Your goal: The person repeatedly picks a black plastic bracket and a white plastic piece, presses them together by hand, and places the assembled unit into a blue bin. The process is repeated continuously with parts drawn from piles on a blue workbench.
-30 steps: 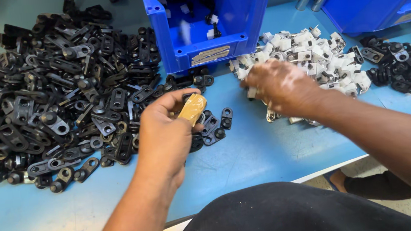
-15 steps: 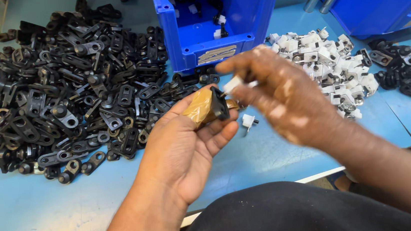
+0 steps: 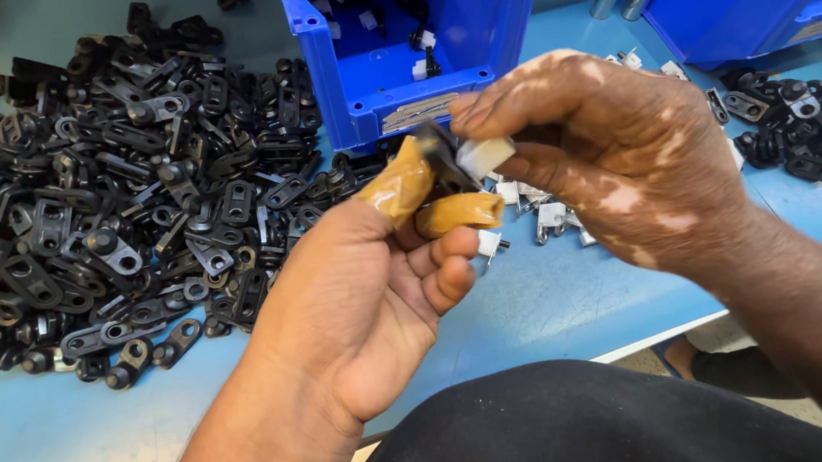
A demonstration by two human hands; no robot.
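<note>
Both hands meet above the blue surface (image 3: 558, 297), just in front of the open blue bin (image 3: 418, 90). The left hand (image 3: 368, 305), its thumb and forefinger wrapped in tan tape, pinches a small black clip (image 3: 439, 153) between those two fingertips. The right hand (image 3: 604, 152) closes narrowly on a small white block (image 3: 484, 157), pressing it against the black clip, so the two parts touch right between the hands. A large heap of black clips (image 3: 107, 200) spreads to the left; loose white blocks (image 3: 540, 214) lie on the surface under the right hand, and a smaller black pile (image 3: 793, 129) sits to the right.
</note>
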